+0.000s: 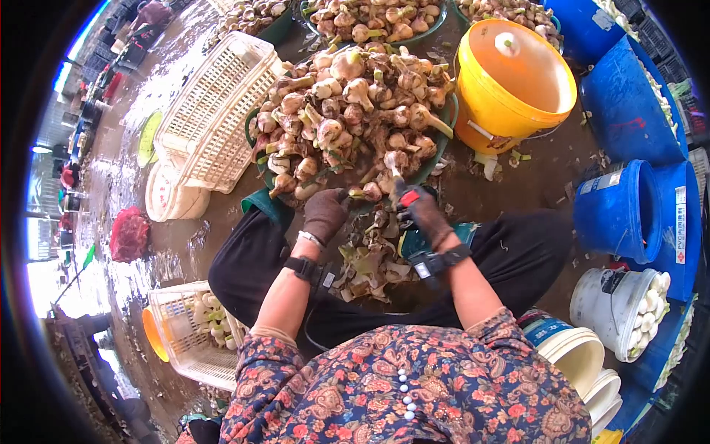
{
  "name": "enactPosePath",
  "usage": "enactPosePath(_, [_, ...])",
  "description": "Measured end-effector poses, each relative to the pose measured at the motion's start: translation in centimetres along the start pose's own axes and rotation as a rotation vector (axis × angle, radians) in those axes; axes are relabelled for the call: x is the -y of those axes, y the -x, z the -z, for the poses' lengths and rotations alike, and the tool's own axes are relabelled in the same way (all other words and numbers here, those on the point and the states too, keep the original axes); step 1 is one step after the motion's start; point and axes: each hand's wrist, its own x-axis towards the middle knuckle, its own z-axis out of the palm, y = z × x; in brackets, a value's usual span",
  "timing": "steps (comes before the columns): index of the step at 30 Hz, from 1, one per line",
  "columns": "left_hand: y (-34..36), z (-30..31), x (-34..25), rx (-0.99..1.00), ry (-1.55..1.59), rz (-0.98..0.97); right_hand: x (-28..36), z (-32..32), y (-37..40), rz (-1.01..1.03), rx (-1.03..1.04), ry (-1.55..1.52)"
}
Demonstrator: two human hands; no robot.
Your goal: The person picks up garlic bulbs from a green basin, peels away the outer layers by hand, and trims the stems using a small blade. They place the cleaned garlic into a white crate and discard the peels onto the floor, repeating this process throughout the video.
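A heap of garlic bulbs [347, 111] with stems fills a green basin [446, 118] in front of me. My left hand [325, 215], in a brown glove, is closed at the basin's near edge, fingertips at the stem end of a garlic bulb [371, 192]. My right hand [427, 213], in a dark glove, is closed and slightly blurred, with a red patch [409, 197] showing at its fingers. I cannot make out what it grips. Its fingertips meet the stem of another bulb [396, 160]. Peelings and cut stems [370, 268] lie between my legs.
Right of the basin stands a yellow bucket [473, 89] with one white bulb inside. White plastic crates [214, 103] stand at left, another crate [196, 362] holding trimmed garlic. Blue buckets [608, 207] and a white bucket [595, 307] of peeled-looking bulbs line the right. More basins stand beyond.
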Motion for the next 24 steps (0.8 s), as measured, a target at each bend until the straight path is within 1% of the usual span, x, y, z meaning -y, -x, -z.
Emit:
enactPosePath(2, [1.2,1.8,-1.3,-0.007,0.013,-0.045,1.0,-1.9,1.1,0.057,0.067,0.155])
enactPosePath(3, [1.1,1.8,-1.1,0.003,0.025,-0.057,0.7,-2.0,1.0,0.064,0.069,0.153])
enactPosePath(4, [0.9,1.5,-0.9,-0.006,0.023,-0.06,0.1,-2.0,0.5,-0.098,0.086,-0.071])
enactPosePath(5, [0.6,0.7,-0.6,-0.093,-0.071,-0.07,-0.4,-2.0,0.2,-0.261,0.103,-0.295])
enactPosePath(6, [0.2,-0.3,-0.1,-0.176,-0.164,-0.081,-0.9,-1.9,0.1,-0.254,0.103,-0.296])
enactPosePath(7, [-0.6,-1.5,0.6,-0.049,-0.09,-0.073,-1.3,-1.6,0.2,-0.156,0.068,-0.15])
enactPosePath(8, [-1.1,-2.9,1.1,-0.054,-0.088,-0.081,-1.7,-1.3,0.2,-0.056,0.03,-0.002])
enactPosePath(9, [-1.4,-3.7,0.7,-0.084,-0.037,-0.086,-1.7,-1.3,0.1,-0.097,0.049,-0.068])
enactPosePath(11, [-1.9,-4.6,0.6,-0.148,0.068,-0.102,-1.7,-1.5,-0.3,-0.096,0.019,-0.066])
enactPosePath(12, [-2.0,-4.8,0.6,-0.144,0.072,-0.105,-1.7,-1.5,-0.1,-0.112,-0.001,-0.061])
enactPosePath(13, [-1.9,-4.9,0.8,-0.175,0.027,-0.157,-1.6,-1.6,0.0,-0.117,-0.003,-0.058])
enactPosePath(14, [-1.7,-5.0,1.0,-0.209,-0.022,-0.208,-1.6,-1.8,0.0,-0.2,0.001,-0.111])
enactPosePath(15, [-1.6,-5.2,0.9,-0.26,0.019,-0.262,-1.3,-2.0,0.1,-0.283,0.006,-0.166])
enactPosePath(16, [-1.5,-5.3,0.4,-0.262,0.018,-0.26,-1.2,-2.1,0.1,-0.361,0.013,-0.221])
enactPosePath(17, [-1.6,-5.4,-0.3,-0.244,0.03,-0.281,-3.1,-1.8,-1.4,-0.397,0.132,-0.33])
enactPosePath(18, [-1.9,-5.2,-0.8,-0.227,0.043,-0.306,-3.0,-1.8,-1.3,-0.385,0.133,-0.33])
enactPosePath(19, [-2.7,-5.8,-0.3,-0.201,0.059,-0.436,-2.7,-1.7,-1.0,-0.382,0.209,-0.44])
enactPosePath(20, [-3.1,-6.6,0.0,-0.094,0.019,-0.4,-2.3,-1.6,-0.8,-0.372,0.286,-0.548])
enactPosePath(21, [-2.8,-5.8,-0.7,-0.096,-0.022,-0.415,-3.1,-1.1,-1.6,-0.447,0.385,-0.609])
enactPosePath(22, [-2.5,-5.3,-1.2,-0.096,-0.063,-0.431,-3.0,-1.2,-1.6,-0.446,0.35,-0.552])
enactPosePath(24, [-2.2,-4.3,-1.7,-0.035,-0.048,-0.44,-2.9,-1.0,-1.7,-0.431,0.411,-0.573])
